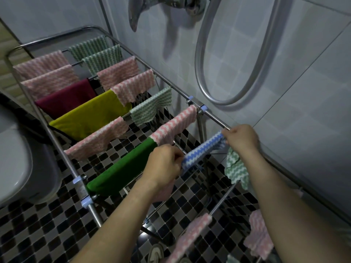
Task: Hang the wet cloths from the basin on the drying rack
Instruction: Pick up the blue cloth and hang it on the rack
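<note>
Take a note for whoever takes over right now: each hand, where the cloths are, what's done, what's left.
Left hand pinches one end of the blue-and-white cloth; right hand grips the other, stretching it along a rung of the drying rack.
A pale green cloth hangs under the right hand; held or hung, cannot tell.
Done: hung cloths cover the farther rungs.
Left: let the blue cloth drape; basin not in view.
</note>
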